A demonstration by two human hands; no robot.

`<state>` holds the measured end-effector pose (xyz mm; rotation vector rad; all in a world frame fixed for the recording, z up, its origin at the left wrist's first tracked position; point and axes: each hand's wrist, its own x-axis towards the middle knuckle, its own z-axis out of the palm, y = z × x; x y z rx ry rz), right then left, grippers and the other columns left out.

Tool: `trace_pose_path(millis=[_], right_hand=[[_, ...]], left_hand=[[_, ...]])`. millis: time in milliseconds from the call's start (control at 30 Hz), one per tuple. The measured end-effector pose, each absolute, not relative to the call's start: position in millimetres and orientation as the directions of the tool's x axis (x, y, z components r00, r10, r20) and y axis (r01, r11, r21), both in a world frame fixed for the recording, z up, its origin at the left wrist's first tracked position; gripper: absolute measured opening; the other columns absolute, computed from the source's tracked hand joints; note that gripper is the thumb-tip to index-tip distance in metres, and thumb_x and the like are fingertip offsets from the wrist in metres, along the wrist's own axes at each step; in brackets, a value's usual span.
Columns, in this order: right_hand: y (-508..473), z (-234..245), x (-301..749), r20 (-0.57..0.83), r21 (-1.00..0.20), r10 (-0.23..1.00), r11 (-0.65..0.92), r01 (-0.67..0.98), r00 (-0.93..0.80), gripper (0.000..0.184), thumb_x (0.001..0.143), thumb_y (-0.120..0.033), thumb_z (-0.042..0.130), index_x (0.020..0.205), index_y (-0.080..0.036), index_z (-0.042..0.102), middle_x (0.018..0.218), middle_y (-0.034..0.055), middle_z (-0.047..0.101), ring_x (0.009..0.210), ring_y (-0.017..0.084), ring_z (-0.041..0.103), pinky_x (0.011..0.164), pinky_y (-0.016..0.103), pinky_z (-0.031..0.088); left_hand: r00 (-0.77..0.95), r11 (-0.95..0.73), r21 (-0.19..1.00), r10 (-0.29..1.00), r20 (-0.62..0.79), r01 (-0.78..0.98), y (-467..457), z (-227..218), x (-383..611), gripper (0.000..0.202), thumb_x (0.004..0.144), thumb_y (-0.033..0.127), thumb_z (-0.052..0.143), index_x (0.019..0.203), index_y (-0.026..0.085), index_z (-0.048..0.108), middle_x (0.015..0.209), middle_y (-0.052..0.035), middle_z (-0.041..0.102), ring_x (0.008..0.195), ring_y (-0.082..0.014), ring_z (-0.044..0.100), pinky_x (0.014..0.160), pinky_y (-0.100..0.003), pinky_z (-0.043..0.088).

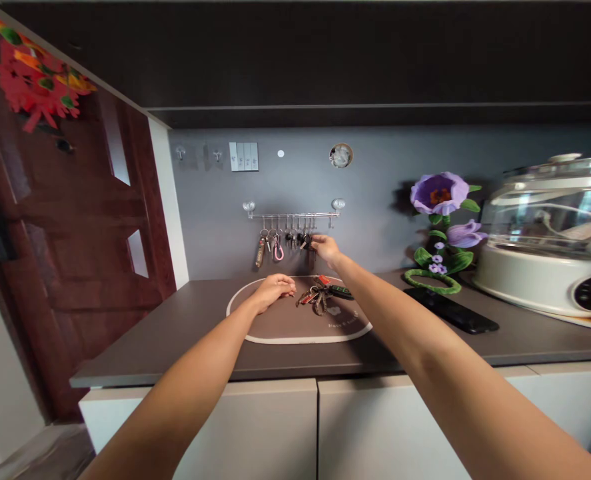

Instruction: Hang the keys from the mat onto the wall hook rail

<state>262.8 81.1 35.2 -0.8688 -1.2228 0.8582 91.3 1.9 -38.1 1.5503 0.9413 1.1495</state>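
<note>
My right hand (327, 249) is raised to the hook rail (295, 215) on the grey wall, its fingers pinched on a bunch of dark keys (306, 241) at the hooks. Further left on the same rail hang a tan key strap (260, 252), a pink carabiner (278, 251) and several small keys (291, 239). Low over the brown oval mat (270, 327), my left hand (274, 291) has its fingers curled together; whether anything is inside them is hidden. Just right of it, a pile of keys and fobs (321, 297) lies on the mat.
A black phone (450, 311) rests on the counter, by a purple knitted flower (440, 195) with a green ring base. At the far right stands a white appliance with a clear lid (545, 273). A dark shelf (355, 63) overhangs the counter; a brown door (70, 267) is on the left.
</note>
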Motion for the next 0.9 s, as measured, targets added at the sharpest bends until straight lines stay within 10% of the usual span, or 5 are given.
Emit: trace_pose_path(millis=[900], right_hand=[[-10,5,297,0.337,-0.933,0.936,0.346,0.094,-0.101,0.008,0.075,-0.013,0.053,0.082,-0.015,0.055,0.074,0.0035,0.064,0.06,0.009,0.057,0.062,0.023,0.046]], left_hand=[[0.206,-0.262,0.912,0.957,0.204,0.314,-4,-24,102,0.025,0.063,0.024,0.066,0.084,0.014,0.06,0.071,-0.0028,0.062,0.063,-0.0108,0.056,0.065,-0.025,0.043]])
